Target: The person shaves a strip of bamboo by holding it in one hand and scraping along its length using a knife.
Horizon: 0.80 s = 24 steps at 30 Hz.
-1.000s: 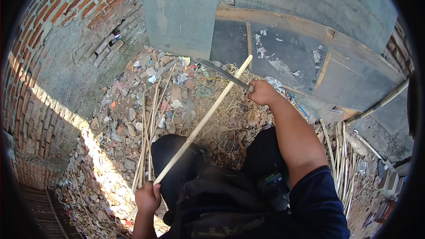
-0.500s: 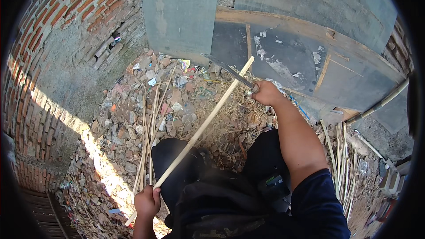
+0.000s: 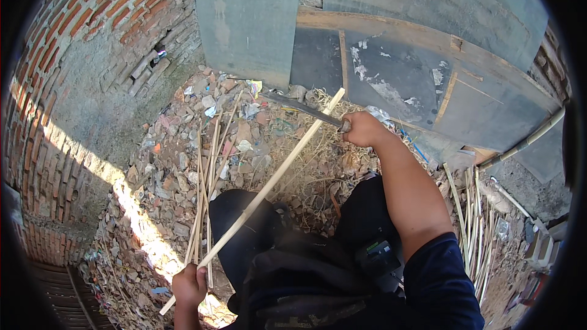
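Note:
Near the lower left, my left hand (image 3: 189, 285) is closed round the lower part of a long pale bamboo strip (image 3: 269, 184). The strip slants up to the right, passing over my left knee, and its lower end sticks out past the fist. My right hand (image 3: 361, 129), at upper right of centre, grips the short handle of a machete (image 3: 299, 107). Its dark blade points left and crosses the strip close to the upper end. Whether the edge bites into the strip I cannot tell. Curled shavings (image 3: 315, 146) lie below the blade.
Several long strips (image 3: 205, 177) lean by my left knee, and another bundle (image 3: 474, 220) lies at the right. Rubble and litter (image 3: 177, 165) cover the ground. A brick wall (image 3: 67, 98) stands left; grey panels (image 3: 251, 24) stand ahead. A dark device (image 3: 378, 258) sits at my lap.
My left hand and the bamboo strip have slid down and to the left. The machete has turned flatter, its tip lower and further left, while my right hand has shifted slightly left.

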Each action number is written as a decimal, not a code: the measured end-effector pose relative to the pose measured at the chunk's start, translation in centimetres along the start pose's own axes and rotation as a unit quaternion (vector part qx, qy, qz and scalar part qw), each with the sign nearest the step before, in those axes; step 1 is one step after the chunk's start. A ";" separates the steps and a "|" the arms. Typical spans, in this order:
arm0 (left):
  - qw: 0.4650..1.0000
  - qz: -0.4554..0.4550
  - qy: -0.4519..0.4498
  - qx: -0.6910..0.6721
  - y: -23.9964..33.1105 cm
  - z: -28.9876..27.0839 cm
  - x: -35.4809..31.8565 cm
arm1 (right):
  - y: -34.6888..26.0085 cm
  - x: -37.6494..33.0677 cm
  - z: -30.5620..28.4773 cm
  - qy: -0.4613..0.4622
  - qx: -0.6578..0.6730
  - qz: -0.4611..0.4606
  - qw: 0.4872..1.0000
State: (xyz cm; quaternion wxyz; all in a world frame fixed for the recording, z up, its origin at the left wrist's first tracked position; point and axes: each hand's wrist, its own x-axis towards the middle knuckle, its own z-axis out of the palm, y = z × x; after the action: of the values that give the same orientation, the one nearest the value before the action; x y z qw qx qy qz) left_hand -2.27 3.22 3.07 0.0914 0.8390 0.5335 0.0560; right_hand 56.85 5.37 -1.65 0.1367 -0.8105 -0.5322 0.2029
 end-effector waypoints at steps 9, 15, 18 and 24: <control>1.000 0.015 0.017 -0.008 -0.7 0.9 0.2 | 1.4 -0.7 -1.3 0.031 0.055 0.077 0.995; 1.000 0.003 0.011 0.001 -1.0 1.0 -0.4 | -1.4 -1.4 -1.4 0.021 0.026 -0.023 0.999; 1.000 0.008 0.022 -0.015 -1.4 1.1 -0.5 | -1.3 -1.5 -1.6 0.001 -0.004 -0.043 0.999; 0.999 0.025 0.019 -0.033 -1.4 1.0 0.2 | 4.2 -0.3 -0.6 0.168 0.118 0.157 0.966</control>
State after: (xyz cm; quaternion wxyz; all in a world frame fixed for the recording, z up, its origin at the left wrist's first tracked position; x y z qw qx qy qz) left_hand -3.26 3.89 1.77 0.1077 0.8473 0.5120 0.0919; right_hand 60.42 3.43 -2.93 0.2852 -0.8846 -0.3395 0.1442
